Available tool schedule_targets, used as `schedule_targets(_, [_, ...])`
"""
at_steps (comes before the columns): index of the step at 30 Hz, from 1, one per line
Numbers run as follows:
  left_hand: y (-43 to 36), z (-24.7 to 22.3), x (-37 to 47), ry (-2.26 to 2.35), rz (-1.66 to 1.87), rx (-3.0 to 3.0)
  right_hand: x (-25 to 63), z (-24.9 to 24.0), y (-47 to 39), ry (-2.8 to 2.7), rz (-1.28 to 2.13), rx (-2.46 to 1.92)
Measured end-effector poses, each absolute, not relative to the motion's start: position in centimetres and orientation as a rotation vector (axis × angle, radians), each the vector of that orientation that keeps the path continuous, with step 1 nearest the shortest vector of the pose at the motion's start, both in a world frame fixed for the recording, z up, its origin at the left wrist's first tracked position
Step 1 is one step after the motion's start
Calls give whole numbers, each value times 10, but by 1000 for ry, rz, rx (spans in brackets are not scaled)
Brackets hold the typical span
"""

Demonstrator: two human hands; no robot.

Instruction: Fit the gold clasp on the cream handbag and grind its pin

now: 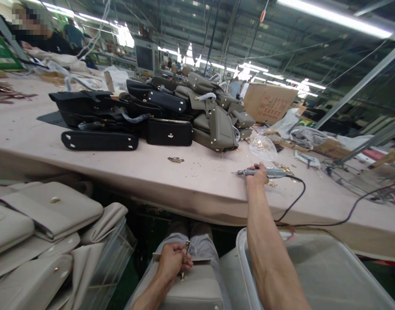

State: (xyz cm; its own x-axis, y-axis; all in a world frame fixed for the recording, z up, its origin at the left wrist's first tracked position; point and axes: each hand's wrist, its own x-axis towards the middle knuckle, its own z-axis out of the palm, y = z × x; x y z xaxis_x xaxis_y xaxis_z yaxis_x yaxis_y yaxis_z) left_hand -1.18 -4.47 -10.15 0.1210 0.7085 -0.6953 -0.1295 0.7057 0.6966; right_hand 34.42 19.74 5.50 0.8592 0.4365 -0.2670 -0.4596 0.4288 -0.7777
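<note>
A light grey handbag (197,286) lies across the lap, with a small gold clasp fitting (182,277) on its face. My left hand (173,261) rests over the bag, fingers closed on a small metal plate (187,245) that sticks up from the fingertips. Out on the table, my right hand (258,174) is wrapped round a grey electric screwdriver (273,172). Its bit points left, and a dark cord runs from its back end. Gold metal pieces (283,166) lie scattered near the right hand.
Black handbags (169,132) and olive-grey handbags (216,129) are piled on the pink-covered table (210,181). Small metal plates (175,159) lie nearer its edge. Light grey bags (55,206) fill a crate at left. A pale plastic bin (333,267) stands at right. A person (42,34) is at far left.
</note>
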Motion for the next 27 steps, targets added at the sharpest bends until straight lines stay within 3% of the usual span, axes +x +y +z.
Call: schedule_targets(27, [-44,-97,-10,1297,664,520,354,59,164,134,506,-957])
